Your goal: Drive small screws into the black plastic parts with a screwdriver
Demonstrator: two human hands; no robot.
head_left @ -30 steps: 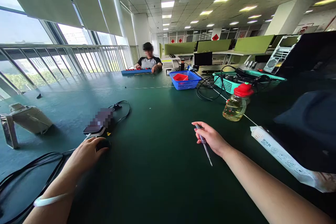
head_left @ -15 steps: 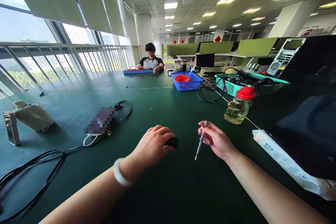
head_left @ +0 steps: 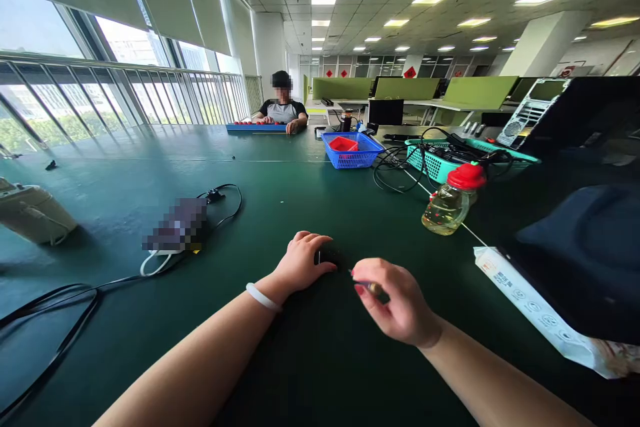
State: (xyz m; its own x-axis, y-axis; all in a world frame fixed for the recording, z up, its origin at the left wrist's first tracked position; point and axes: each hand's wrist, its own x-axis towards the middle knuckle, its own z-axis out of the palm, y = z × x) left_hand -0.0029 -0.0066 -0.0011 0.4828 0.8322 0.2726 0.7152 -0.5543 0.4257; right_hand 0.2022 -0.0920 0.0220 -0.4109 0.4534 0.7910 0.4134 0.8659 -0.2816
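Note:
My left hand (head_left: 303, 263), with a white bracelet on its wrist, is curled round a small black object (head_left: 328, 256) low over the dark green tabletop. The object's kind is hard to make out against the dark surface. To its right, my right hand (head_left: 403, 300) pinches a slim screwdriver (head_left: 373, 287) between thumb and fingers. Only a short part of the screwdriver shows, seen nearly end-on, pointing left toward the black object. A small gap separates the two hands.
A bottle with a red lid (head_left: 450, 200) and a white printed packet (head_left: 535, 310) stand at the right. Farther back are a blue basket (head_left: 353, 159) and a green basket of cables (head_left: 435, 163). Cables (head_left: 60, 303) lie at left. A person (head_left: 283, 107) sits at the far end.
My right hand has turned and moved closer to the left, swinging the screwdriver from pointing down to pointing left. My left hand keeps hold of the black object. The view has shifted slightly.

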